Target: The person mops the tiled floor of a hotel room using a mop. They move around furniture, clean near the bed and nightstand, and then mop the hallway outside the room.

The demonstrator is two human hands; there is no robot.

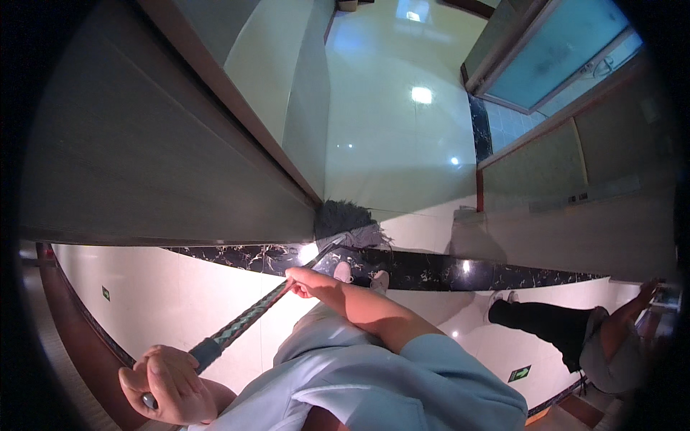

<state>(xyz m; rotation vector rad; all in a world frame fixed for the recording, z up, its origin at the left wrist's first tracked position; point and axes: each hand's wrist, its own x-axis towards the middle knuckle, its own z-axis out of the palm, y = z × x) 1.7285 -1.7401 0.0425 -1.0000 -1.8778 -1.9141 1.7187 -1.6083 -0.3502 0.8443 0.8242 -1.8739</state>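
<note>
A mop handle point(252, 313) with a braided-pattern grip slants across the lower left of the view. My left hand point(167, 385) is closed around its top end, and the round tip pokes out from between the fingers. Farther down, my right hand point(302, 281) grips the same handle where the thinner metal shaft begins. At the far end, the dark, shaggy mop head point(347, 218) lies on the floor against the corner of a grey wall or door panel. Part of it rests on the pale tiles, near the black marbled threshold strip.
The grey panel point(161, 140) stands along the left. A black marbled strip point(431, 273) crosses before my shoes point(343, 272). At right, another person point(544, 320) stands by the wall, one arm raised. A frosted glass door point(555, 54) stands ajar at upper right. Green arrow signs point(519, 373) mark the floor.
</note>
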